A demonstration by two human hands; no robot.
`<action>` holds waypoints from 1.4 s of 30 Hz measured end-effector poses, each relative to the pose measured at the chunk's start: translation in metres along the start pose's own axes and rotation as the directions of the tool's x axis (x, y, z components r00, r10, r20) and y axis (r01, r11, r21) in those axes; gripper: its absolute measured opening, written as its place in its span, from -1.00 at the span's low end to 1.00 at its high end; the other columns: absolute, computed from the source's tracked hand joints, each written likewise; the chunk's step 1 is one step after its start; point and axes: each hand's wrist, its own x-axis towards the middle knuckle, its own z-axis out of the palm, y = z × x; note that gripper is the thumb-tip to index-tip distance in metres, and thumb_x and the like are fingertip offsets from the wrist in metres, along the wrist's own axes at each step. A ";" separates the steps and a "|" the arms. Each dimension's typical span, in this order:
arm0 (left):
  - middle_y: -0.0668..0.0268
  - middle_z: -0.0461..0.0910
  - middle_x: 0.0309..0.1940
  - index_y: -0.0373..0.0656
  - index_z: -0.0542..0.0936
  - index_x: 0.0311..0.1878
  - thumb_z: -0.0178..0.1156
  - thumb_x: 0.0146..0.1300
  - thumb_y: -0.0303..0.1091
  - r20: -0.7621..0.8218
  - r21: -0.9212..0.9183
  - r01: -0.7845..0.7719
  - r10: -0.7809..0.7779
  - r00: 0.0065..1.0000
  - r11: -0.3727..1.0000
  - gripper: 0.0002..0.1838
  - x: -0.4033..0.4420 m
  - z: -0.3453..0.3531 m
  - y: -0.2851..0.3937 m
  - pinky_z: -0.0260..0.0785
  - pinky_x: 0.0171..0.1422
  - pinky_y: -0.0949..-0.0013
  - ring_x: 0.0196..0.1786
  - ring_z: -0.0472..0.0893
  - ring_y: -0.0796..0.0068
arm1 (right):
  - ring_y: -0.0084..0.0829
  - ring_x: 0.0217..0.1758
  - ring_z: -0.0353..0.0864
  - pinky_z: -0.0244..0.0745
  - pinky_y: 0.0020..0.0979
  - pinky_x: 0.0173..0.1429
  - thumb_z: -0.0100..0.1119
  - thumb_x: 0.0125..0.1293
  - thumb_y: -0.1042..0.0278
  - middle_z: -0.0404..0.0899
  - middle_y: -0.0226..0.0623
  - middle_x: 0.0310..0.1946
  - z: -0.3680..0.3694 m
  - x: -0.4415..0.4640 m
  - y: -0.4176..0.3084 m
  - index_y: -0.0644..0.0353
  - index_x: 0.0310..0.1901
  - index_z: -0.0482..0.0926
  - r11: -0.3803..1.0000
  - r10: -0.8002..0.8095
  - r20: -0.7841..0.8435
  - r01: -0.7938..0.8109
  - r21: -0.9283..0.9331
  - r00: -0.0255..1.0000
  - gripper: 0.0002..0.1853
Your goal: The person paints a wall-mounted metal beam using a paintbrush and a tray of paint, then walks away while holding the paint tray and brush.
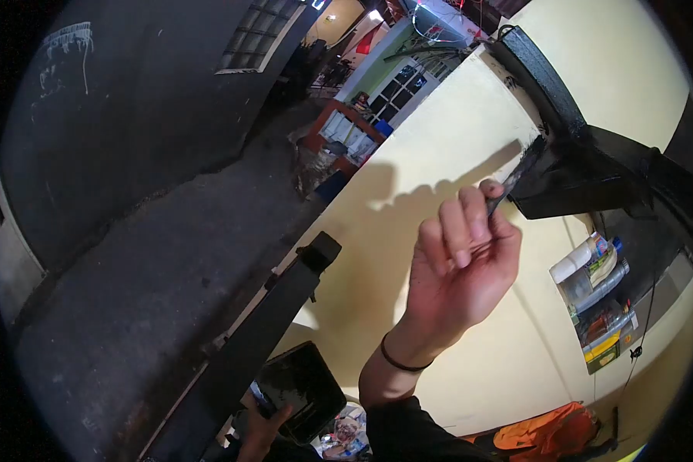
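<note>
My right hand (pixel 466 266) is raised at the centre right, its fingers pinched round the handle of a dark brush (pixel 522 171). The brush tip touches or lies very near the edge of a glossy black beam (pixel 566 181) against the cream wall (pixel 439 185). Low in the view, my left hand (pixel 263 431) holds a black tray (pixel 304 393) by its near left side. Dark wet-looking matter covers part of the tray's inside.
A black beam (pixel 246 346) slants up from the bottom left. Bottles and boxes (pixel 597 292) fill a wall niche at right. Orange cloth (pixel 547 430) lies at the bottom right. A dark wall (pixel 131 100) and grey floor (pixel 177 269) are on the left.
</note>
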 end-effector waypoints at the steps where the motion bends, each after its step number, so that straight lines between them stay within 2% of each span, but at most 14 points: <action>1: 0.08 0.43 0.20 -0.24 0.07 0.45 0.50 0.10 -0.19 0.000 -0.002 0.001 -0.001 1.000 1.000 -0.01 0.001 0.001 0.003 0.34 0.35 0.15 0.25 0.45 0.18 | -0.63 -0.63 0.14 0.08 -0.57 -0.63 -0.27 0.52 0.26 0.28 -0.49 -0.49 0.001 0.009 -0.002 0.13 0.00 0.41 0.999 -0.021 0.016 0.020 0.046 1.000 -0.75; 6: 0.08 0.45 0.17 -0.26 0.08 0.44 0.49 0.10 -0.17 -0.007 0.047 0.013 -0.013 1.000 0.999 -0.02 0.000 0.010 0.021 0.36 0.30 0.17 0.20 0.49 0.20 | -0.62 -0.62 0.15 0.10 -0.56 -0.61 -0.22 0.50 0.30 0.26 -0.48 -0.50 0.000 0.020 0.005 0.17 -0.05 0.39 0.972 -0.141 0.041 0.130 0.194 0.989 -0.80; 7: 0.08 0.45 0.17 -0.26 0.08 0.44 0.49 0.10 -0.17 -0.007 0.047 0.016 -0.016 1.000 0.999 -0.02 0.000 0.011 0.023 0.36 0.30 0.17 0.20 0.49 0.20 | -0.61 -0.59 0.21 0.15 -0.57 -0.61 -0.20 0.44 0.42 0.28 -0.38 -0.46 -0.003 0.016 0.012 0.30 -0.06 0.33 0.960 -0.205 0.087 0.184 0.210 0.975 -0.83; 14: 0.10 0.46 0.16 -0.23 0.11 0.44 0.47 0.11 -0.30 -0.034 0.089 -0.003 0.007 0.999 0.996 -0.08 0.021 0.002 -0.012 0.40 0.27 0.18 0.15 0.50 0.22 | -0.63 -0.61 0.18 0.10 -0.57 -0.63 -0.28 0.48 0.44 0.27 -0.41 -0.47 0.001 0.014 0.019 0.29 -0.07 0.30 0.964 -0.201 0.165 0.164 0.211 0.966 -0.85; 15: 0.11 0.46 0.15 -0.22 0.12 0.43 0.46 0.11 -0.33 -0.045 0.123 -0.030 0.036 0.998 0.992 -0.09 0.021 0.003 -0.013 0.40 0.27 0.19 0.15 0.51 0.23 | -0.67 -0.66 0.11 0.03 -0.57 -0.68 -0.31 0.54 0.24 0.25 -0.53 -0.52 0.006 0.016 0.014 0.11 0.00 0.36 0.967 -0.179 -0.012 0.179 0.182 0.984 -0.76; 20: 0.14 0.46 0.17 -0.22 0.14 0.43 0.46 0.10 -0.40 -0.036 -0.055 -0.011 0.009 0.999 0.998 -0.11 0.016 0.010 -0.001 0.41 0.27 0.19 0.17 0.50 0.24 | -0.66 -0.69 0.09 0.05 -0.57 -0.68 -0.29 0.57 0.19 0.23 -0.54 -0.56 0.005 -0.032 0.012 0.08 0.01 0.37 0.970 -0.062 -0.086 0.080 0.230 0.994 -0.76; 26: 0.08 0.45 0.21 -0.31 0.20 0.40 0.51 0.05 -0.32 -0.045 -0.065 -0.037 0.034 0.998 0.997 -0.09 0.015 0.011 0.011 0.35 0.32 0.20 0.23 0.49 0.23 | -0.60 -0.75 0.17 0.11 -0.53 -0.73 -0.06 0.53 0.00 0.31 -0.44 -0.56 -0.007 -0.083 -0.007 0.15 0.08 0.37 0.984 0.041 -0.190 -0.072 -0.163 0.981 -0.63; 28: 0.04 0.45 0.21 -0.40 0.27 0.35 0.56 0.01 -0.25 -0.065 -0.069 -0.016 0.011 0.998 0.998 -0.08 0.020 0.006 -0.004 0.31 0.35 0.23 0.24 0.49 0.26 | -0.59 -0.75 0.26 0.12 -0.55 -0.74 0.10 0.46 0.01 0.42 -0.33 -0.54 -0.009 -0.081 -0.026 0.21 0.15 0.37 0.599 -0.306 -0.171 0.049 -0.800 0.937 -0.54; 31: 0.12 0.43 0.24 -0.19 0.11 0.47 0.49 0.08 -0.37 -0.052 0.346 -0.114 0.140 0.989 0.931 -0.04 0.033 -0.003 -0.034 0.44 0.25 0.20 0.23 0.49 0.23 | -0.60 -0.73 0.35 0.14 -0.61 -0.70 0.26 0.38 0.07 0.53 -0.18 -0.52 -0.014 -0.074 -0.062 0.30 0.13 0.41 0.176 -0.557 0.097 0.232 -0.957 0.825 -0.50; 33: 0.14 0.44 0.22 -0.20 0.14 0.44 0.49 0.09 -0.36 0.040 0.192 -0.136 0.130 0.991 0.972 -0.08 0.033 0.000 -0.029 0.44 0.24 0.21 0.20 0.50 0.26 | -0.59 -0.73 0.37 0.17 -0.65 -0.65 0.34 0.33 0.15 0.59 -0.06 -0.49 0.007 -0.063 -0.081 0.34 0.04 0.45 -0.007 -0.547 0.270 0.319 -0.948 0.793 -0.54; 34: 0.16 0.46 0.21 -0.21 0.17 0.41 0.48 0.11 -0.35 0.124 0.038 -0.155 0.150 0.981 0.987 -0.12 0.032 0.003 -0.018 0.44 0.23 0.22 0.17 0.51 0.29 | -0.60 -0.73 0.37 0.18 -0.67 -0.63 0.36 0.31 0.17 0.61 -0.03 -0.46 0.010 -0.055 -0.089 0.33 0.00 0.47 -0.070 -0.536 0.355 0.379 -0.923 0.766 -0.57; 36: 0.25 0.49 0.11 -0.20 0.27 0.30 0.46 0.14 -0.39 0.084 0.234 -0.169 0.154 0.985 0.957 -0.28 0.014 0.008 0.011 0.43 0.17 0.28 0.09 0.51 0.39 | -0.63 -0.74 0.32 0.15 -0.70 -0.60 0.35 0.31 0.24 0.59 -0.10 -0.49 0.028 -0.043 -0.099 0.34 -0.02 0.49 -0.135 -0.526 0.430 0.428 -0.894 0.733 -0.62; 39: 0.35 0.49 -0.01 -0.13 0.36 0.16 0.46 0.16 -0.36 0.175 -0.064 -0.277 0.284 0.943 0.959 -0.43 0.006 0.010 0.004 0.43 0.11 0.30 0.03 0.50 0.48 | -0.75 -0.71 0.22 0.06 -0.71 -0.61 0.34 0.32 0.33 0.46 -0.38 -0.60 0.070 -0.035 -0.101 0.37 -0.01 0.50 -0.159 -0.564 0.446 0.439 -0.884 0.695 -0.66; 42: 0.30 0.51 0.01 -0.16 0.33 0.22 0.47 0.16 -0.34 0.250 -0.038 -0.252 0.254 0.935 0.967 -0.37 -0.005 0.002 0.003 0.42 0.15 0.26 0.06 0.51 0.42 | -0.81 -0.63 0.26 0.06 -0.73 -0.57 0.30 0.36 0.39 0.51 -0.43 -0.57 0.097 -0.020 -0.105 0.36 0.00 0.59 -0.135 -0.469 0.592 0.609 -0.781 0.655 -0.73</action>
